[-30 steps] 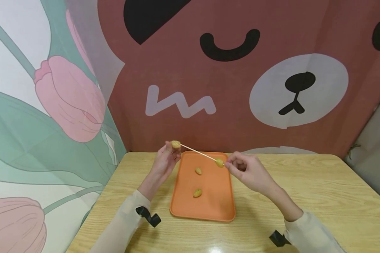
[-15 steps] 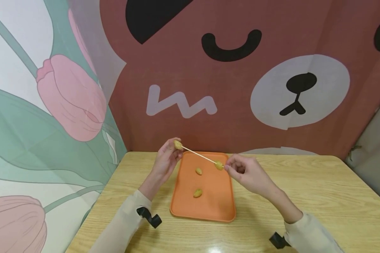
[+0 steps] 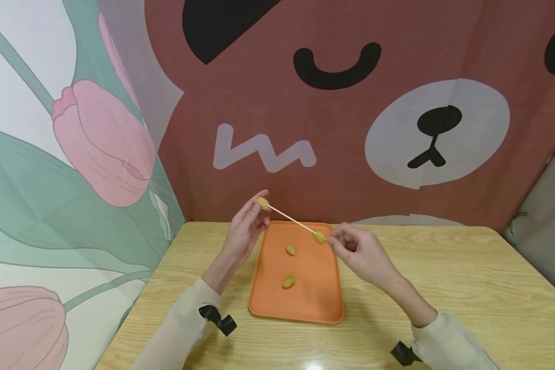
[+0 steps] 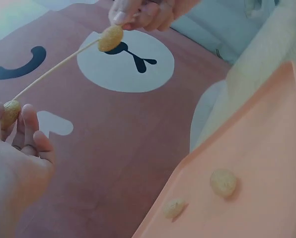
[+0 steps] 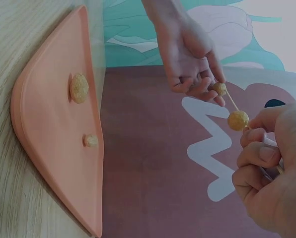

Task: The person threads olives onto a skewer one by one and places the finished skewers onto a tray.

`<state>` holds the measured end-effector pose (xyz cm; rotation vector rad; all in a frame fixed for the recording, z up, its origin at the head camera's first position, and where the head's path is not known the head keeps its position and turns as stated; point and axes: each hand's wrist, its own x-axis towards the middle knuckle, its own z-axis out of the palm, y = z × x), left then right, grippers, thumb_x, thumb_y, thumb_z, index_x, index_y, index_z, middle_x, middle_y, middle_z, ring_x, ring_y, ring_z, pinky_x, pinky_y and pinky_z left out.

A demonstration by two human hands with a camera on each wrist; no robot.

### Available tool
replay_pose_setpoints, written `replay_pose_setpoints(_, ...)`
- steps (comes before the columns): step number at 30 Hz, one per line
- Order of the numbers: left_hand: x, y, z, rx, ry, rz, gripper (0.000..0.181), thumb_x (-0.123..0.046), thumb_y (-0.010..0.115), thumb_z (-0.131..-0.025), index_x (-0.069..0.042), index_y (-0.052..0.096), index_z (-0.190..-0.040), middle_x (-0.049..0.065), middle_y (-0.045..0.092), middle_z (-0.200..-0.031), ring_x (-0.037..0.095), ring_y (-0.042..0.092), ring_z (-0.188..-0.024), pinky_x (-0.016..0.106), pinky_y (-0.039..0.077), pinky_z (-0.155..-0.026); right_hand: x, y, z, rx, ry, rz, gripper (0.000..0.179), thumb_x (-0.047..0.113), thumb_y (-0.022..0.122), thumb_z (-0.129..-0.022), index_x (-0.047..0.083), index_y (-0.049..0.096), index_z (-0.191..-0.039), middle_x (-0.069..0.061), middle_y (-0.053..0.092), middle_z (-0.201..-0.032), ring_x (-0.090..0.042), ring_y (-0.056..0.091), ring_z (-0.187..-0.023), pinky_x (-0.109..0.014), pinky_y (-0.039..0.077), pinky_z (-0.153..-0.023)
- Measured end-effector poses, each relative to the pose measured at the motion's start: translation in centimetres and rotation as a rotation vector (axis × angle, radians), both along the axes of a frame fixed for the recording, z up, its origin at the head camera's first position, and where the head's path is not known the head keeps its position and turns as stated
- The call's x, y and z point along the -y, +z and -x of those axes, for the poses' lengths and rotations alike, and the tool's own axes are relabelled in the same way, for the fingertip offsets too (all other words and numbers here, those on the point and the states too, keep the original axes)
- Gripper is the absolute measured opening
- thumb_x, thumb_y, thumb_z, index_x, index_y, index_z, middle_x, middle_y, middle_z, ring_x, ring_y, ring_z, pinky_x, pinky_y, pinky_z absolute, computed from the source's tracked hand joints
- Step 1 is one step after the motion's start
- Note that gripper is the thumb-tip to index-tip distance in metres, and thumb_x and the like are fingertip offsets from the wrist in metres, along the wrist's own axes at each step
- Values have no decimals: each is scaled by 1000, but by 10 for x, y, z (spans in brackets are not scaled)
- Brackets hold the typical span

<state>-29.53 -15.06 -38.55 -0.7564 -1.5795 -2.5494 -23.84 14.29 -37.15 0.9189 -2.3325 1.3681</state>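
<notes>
A thin wooden skewer is held up above the far end of the orange tray, sloping down to the right. At its upper left end, my left hand pinches a small, oval, golden-yellow potato-like piece between thumb and fingers. Another such piece is threaded near the right end. Just beyond it, my right hand pinches the skewer's tip, its other fingers curled. Two more potato-like pieces lie apart on the tray, a smaller one farther back and a larger one nearer.
The tray lies on a light wooden table. Behind the table hangs a brown bear-print cloth, with a tulip-print cloth at the left. Each sleeve has a black strap mount at the wrist.
My left hand has risen slightly and shifted right with its end of the skewer, so the skewer slopes more steeply. The right hand stays almost in place; the pieces on the tray have not moved.
</notes>
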Motion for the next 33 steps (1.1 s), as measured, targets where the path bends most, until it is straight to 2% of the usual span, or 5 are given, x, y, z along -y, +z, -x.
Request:
replay_pose_setpoints(5, -1, 2, -2, 46, -66, -99, 50, -24, 50, -110, -7, 38, -155, 4, 56, -102, 15, 53, -82, 26, 44, -77, 1, -1, 0, 17, 27, 1, 9, 13, 68, -101, 18, 68, -93, 6, 52, -62, -9, 38, -48, -27, 33, -43)
replay_pose_setpoints(11, -3, 2, -4, 58, -47, -157, 27, -21, 52, -109, -4, 57, -130, 4, 59, -102, 16, 53, -82, 28, 43, -78, 2, 0, -2, 35, 28, -6, 9, 16, 67, -102, 20, 67, -94, 5, 53, -63, -9, 39, -49, -27, 33, -44)
replay_pose_setpoints(18, -2, 3, -6, 3, 20, -89, 27, -17, 60, -104, 3, 60, -123, 6, 61, -99, 16, 55, -83, 27, 45, -79, 0, 5, -6, 35, 36, -9, 10, 12, 67, -101, 18, 67, -93, 5, 54, -64, -10, 39, -49, -26, 34, -44)
replay_pose_setpoints(27, -1, 4, -10, 46, -101, -59, 35, -16, 62, -104, 2, 57, -132, 6, 58, -111, 17, 57, -92, 31, 49, -84, 7, 2, -8, 22, 43, 25, 11, 9, 68, -100, 18, 68, -93, 6, 51, -62, -7, 37, -48, -25, 32, -43)
replay_pose_setpoints(33, -6, -2, -12, 84, -112, 1, 34, -20, 63, -104, -1, 61, -132, 6, 60, -111, 18, 56, -94, 33, 49, -86, 11, 0, -10, 26, 40, 51, 9, 11, 67, -101, 16, 68, -93, 6, 51, -61, -8, 37, -48, -25, 31, -42)
